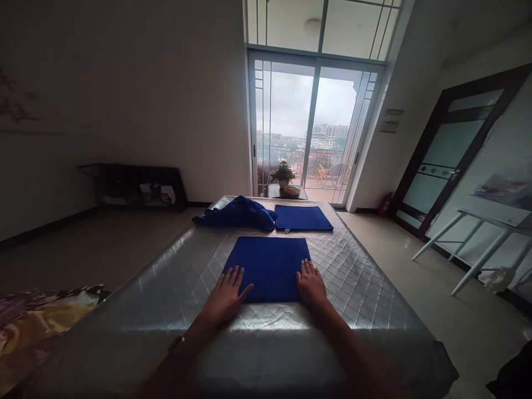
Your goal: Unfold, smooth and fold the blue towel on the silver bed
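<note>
A flat blue folded cloth (pixel 270 269) lies squared up on the quilted silver cover right in front of me. My left hand (pixel 228 293) rests flat on its left edge, fingers stretched and thumb spread toward the near edge. On the opposite edge, my right hand (pixel 311 282) lies palm down with its fingers extended. Just beyond, a second flat blue folded cloth (pixel 303 218) carries a small white tag at its near edge. Beside that one, to the left, sits a crumpled heap of blue cloth (pixel 241 213).
The silver quilted cover (pixel 357 277) spreads over a bed-like surface. Patterned bedding (pixel 41 321) lies low at the left. A small table with a potted plant (pixel 283 173) stands before the sliding glass door (pixel 286 105). At the right is a pale stool (pixel 486 233).
</note>
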{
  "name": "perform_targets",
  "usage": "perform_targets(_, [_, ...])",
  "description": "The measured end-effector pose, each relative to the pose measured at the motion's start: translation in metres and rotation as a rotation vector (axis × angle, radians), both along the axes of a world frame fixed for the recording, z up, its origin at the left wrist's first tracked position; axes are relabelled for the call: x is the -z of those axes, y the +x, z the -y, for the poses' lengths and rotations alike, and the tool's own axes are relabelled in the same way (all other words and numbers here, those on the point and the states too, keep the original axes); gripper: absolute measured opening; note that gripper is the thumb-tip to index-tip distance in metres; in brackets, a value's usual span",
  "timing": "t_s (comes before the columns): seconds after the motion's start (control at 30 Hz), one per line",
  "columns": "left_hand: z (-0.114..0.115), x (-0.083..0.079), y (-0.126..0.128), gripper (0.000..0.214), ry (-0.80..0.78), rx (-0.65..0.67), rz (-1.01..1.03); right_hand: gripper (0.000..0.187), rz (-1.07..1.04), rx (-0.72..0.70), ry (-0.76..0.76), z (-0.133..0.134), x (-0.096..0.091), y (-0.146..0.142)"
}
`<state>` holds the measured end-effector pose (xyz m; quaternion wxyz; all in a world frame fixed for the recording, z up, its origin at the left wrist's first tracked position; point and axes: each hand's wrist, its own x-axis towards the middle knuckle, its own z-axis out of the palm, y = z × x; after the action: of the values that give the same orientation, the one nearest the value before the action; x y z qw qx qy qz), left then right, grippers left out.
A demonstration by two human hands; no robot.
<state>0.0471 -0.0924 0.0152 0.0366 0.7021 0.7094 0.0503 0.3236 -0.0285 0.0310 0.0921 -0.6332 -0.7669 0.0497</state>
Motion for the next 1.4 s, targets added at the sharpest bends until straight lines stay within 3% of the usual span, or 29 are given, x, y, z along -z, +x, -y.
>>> perform_targets(0.1, [0.008, 0.004, -0.014, 0.094, 0.017, -0.020, 0.001, 0.059, 0.036, 0.018, 0.016, 0.003, -0.005, -0.003])
perform_targets(0.23, [0.010, 0.005, -0.013, 0.096, 0.042, -0.022, 0.018, 0.060, 0.100, 0.014, 0.042, 0.017, -0.011, 0.001])
perform_targets(0.47, [0.015, 0.001, -0.011, 0.101, 0.047, -0.029, 0.061, 0.062, 0.043, -0.028, -0.044, 0.046, 0.000, 0.021])
perform_targets(0.63, [0.018, -0.004, -0.008, 0.101, 0.053, -0.025, 0.055, 0.061, 0.043, -0.048, 0.022, 0.048, 0.005, 0.021])
perform_targets(0.87, [0.016, 0.007, -0.015, 0.101, 0.080, -0.028, 0.011, 0.058, -0.024, -0.096, -0.006, 0.047, 0.007, 0.020])
perform_targets(0.97, [0.008, 0.003, 0.007, 0.093, 0.069, 0.060, 0.023, 0.058, -0.037, -0.091, -0.007, 0.046, 0.008, 0.019])
perform_targets(1.17, [-0.028, -0.021, 0.108, 0.077, 0.088, 0.479, 0.085, 0.058, -0.022, -0.103, -0.008, 0.045, 0.008, 0.020])
perform_targets(1.23, [-0.038, -0.024, 0.130, 0.073, 0.110, 0.569, 0.099, 0.057, -0.017, -0.112, -0.009, 0.045, 0.008, 0.021])
perform_targets(1.3, [-0.044, -0.023, 0.137, 0.070, 0.124, 0.598, 0.107, 0.057, -0.017, -0.114, -0.007, 0.045, 0.008, 0.022])
perform_targets(1.4, [-0.045, -0.013, 0.121, 0.068, 0.097, 0.577, 0.093, 0.058, -0.019, -0.108, -0.007, 0.045, 0.008, 0.021])
